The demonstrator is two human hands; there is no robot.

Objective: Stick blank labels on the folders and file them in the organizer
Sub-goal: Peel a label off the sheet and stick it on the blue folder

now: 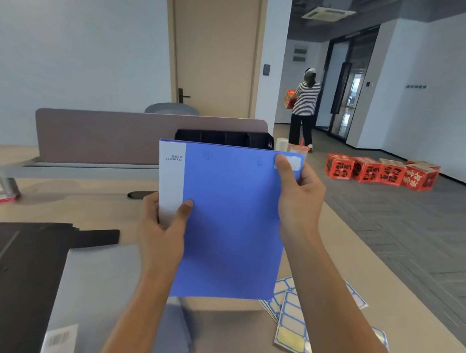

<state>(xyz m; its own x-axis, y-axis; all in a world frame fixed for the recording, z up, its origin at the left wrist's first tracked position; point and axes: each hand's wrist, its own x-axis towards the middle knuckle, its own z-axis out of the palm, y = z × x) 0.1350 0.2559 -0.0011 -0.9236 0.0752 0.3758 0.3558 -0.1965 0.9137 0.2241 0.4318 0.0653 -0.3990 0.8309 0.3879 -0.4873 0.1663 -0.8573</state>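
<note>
While both hands [163,226] [299,192] grip the blue folder [231,220], it hides the organizer [223,137].

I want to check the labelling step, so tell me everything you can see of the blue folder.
The blue folder is held upright above the desk, in front of the black organizer. It looks like matte plastic, with a white strip down its left edge and two rivets near the top. A white label sits at its top right corner. The left hand grips the left edge; the right hand pinches the corner, thumb on the label.

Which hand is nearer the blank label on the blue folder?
Right. The right hand grips the blue folder's top right corner, thumb pressing on the blank label. The left hand holds the lower left edge, far from it.
</note>
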